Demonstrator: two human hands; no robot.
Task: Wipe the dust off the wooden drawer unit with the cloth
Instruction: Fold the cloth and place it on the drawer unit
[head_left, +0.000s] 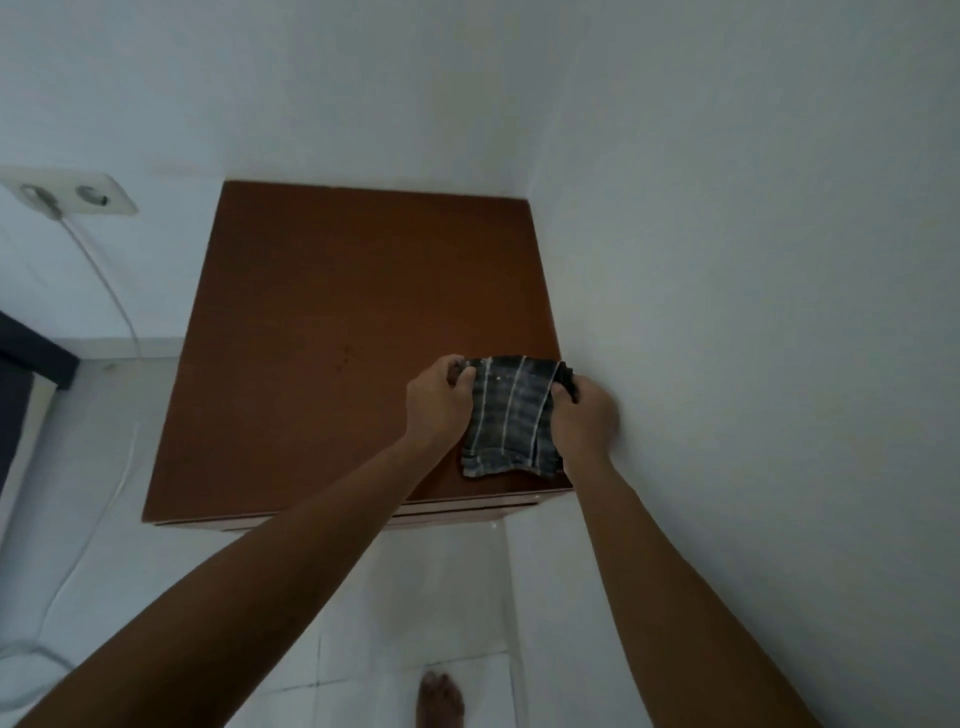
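Both hands, left (435, 402) and right (584, 415), pinch the cloth's (511, 415) far corners at the drawer unit's (332, 322) near right corner; held so bunched, it may miss dust along the wall (727, 260).

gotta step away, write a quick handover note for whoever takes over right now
Left hand: gripping the cloth's left edge.
Right hand: gripping its right edge.
The cloth is stretched between both hands at the near right corner of the wooden drawer unit's top, by the wall.
Done: cannot tell how much is wiped.
Left: wipe the top, where a few dark specks show mid-surface.
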